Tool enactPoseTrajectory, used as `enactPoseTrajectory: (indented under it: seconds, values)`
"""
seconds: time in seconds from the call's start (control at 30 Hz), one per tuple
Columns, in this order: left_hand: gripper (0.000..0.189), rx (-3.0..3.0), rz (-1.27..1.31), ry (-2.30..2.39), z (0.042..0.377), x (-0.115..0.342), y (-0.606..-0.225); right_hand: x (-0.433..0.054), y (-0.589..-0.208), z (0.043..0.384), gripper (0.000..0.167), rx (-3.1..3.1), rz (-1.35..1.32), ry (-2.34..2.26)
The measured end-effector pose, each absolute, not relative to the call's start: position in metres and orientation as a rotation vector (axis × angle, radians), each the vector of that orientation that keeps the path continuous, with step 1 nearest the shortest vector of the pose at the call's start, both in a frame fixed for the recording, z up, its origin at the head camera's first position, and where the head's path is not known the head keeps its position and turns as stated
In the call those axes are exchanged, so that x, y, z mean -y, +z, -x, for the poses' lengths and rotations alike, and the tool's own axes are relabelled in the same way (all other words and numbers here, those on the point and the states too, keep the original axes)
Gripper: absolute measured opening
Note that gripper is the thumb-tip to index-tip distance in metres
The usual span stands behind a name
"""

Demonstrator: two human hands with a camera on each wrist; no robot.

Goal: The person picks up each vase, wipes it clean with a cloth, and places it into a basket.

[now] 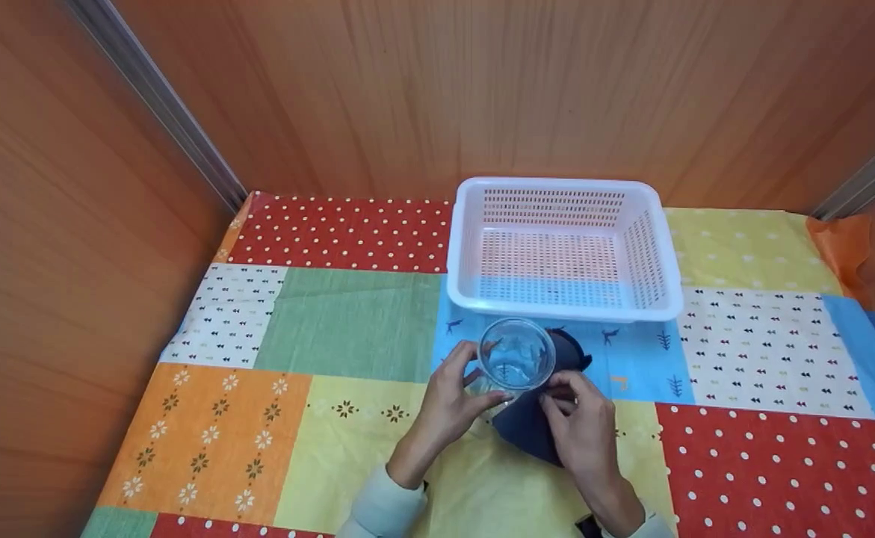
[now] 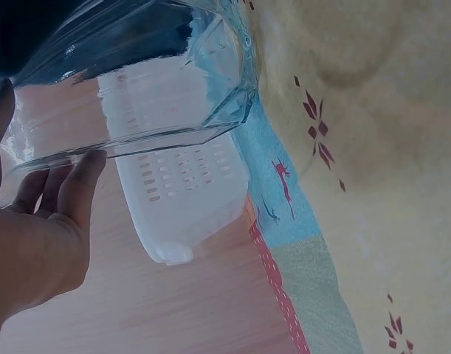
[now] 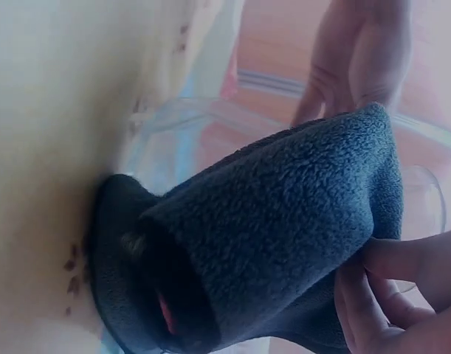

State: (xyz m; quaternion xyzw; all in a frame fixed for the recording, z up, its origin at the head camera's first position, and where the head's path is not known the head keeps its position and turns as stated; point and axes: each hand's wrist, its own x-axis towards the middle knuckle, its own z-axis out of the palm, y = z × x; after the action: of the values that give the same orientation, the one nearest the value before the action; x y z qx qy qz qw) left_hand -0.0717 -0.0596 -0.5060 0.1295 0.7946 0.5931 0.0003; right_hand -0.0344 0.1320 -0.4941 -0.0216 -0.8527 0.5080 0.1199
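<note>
The person's left grip [image 1: 452,400] is curled round a clear glass [image 1: 515,355], low and right of centre in the head frame, while the right grip [image 1: 583,418] pinches a dark cloth [image 1: 530,430] just beside it. The head view gives the glass's round rim and a smooth-looking cloth, but the left wrist view reveals faceted walls with angled corners, and the right wrist view a fuzzy, folded pile. Only the head view takes in the whole white basket [image 1: 564,308], rectangular and slotted, above the glass on the patchwork-covered tabletop [image 1: 362,448].
</note>
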Motion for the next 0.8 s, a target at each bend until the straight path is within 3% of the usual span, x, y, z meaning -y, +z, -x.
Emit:
enactPoseTrajectory:
  seconds: [0.8]
  values:
    - [0.053,-2.455,-0.399,1.894,0.072,0.059,-0.507,-0.147,-0.544,0.040,0.028,2.760,-0.001,1.242]
